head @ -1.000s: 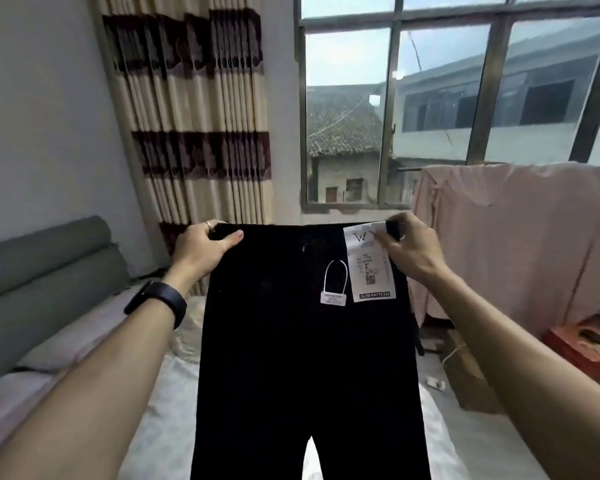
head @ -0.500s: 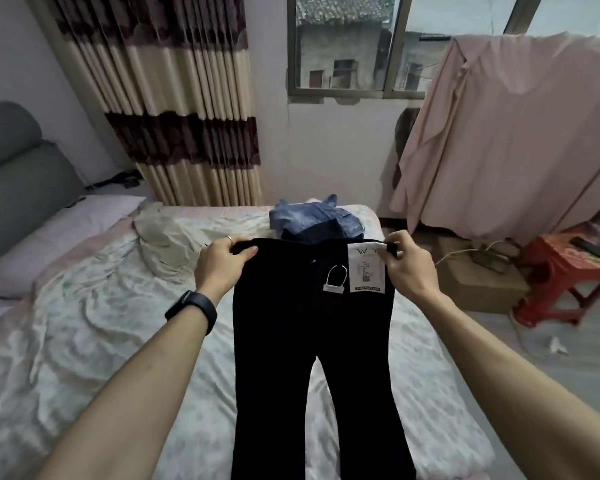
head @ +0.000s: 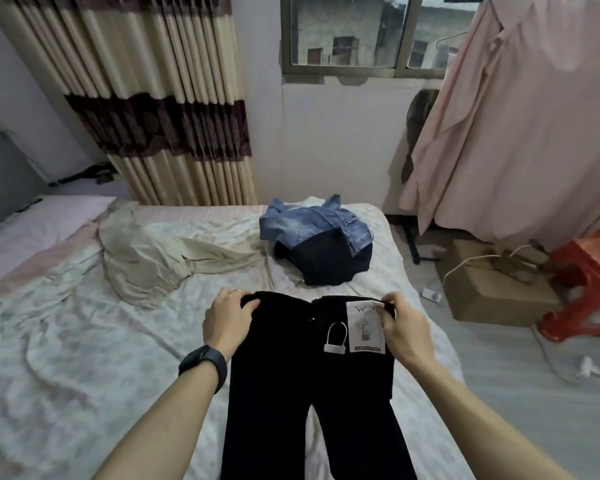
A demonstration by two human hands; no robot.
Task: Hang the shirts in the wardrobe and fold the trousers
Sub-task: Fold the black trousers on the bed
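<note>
We count one pair of black trousers, two tags, one denim garment, one beige garment, one cardboard box, one red stool.

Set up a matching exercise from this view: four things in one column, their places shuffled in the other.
Things
1. black trousers
2. blue denim garment
3. beige garment
4. red stool

Places
A. on the floor, right of the bed
B. crumpled on the bed's left side
C. waistband held by the left hand and right hand
D. at the bed's far end, atop a dark garment

Pairs: 1-C, 2-D, 3-B, 4-A.
</note>
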